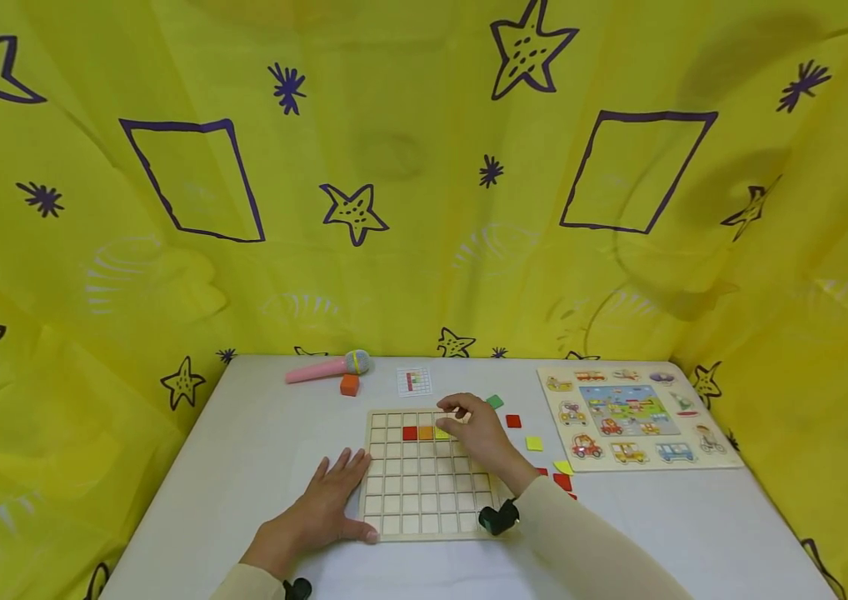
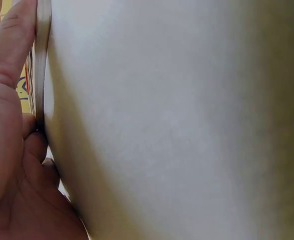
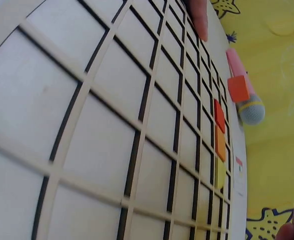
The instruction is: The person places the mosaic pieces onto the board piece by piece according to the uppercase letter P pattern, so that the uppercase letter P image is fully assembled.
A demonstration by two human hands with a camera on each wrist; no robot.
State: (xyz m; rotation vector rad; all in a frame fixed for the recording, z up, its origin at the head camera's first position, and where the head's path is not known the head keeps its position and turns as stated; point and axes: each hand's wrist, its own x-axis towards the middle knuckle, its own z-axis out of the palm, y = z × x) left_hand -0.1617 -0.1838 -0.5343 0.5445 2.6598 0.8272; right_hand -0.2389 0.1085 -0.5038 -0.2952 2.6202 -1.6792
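A wooden grid board lies on the table. One row near its far edge holds a red tile, an orange tile and a yellow tile side by side. My left hand rests spread at the board's left side, thumb by the near corner and fingertips along the edge. In the left wrist view that thumb lies against the board's side. Over the far right part of the board, my right hand has its thumb close by the yellow tile, fingers loosely bent and apart, with nothing visible between them.
Behind the board lie a pink toy microphone, an orange cube and a small pattern card. Several loose tiles, including a yellow one and a red one, are scattered right of it. A vehicle puzzle board lies farther right.
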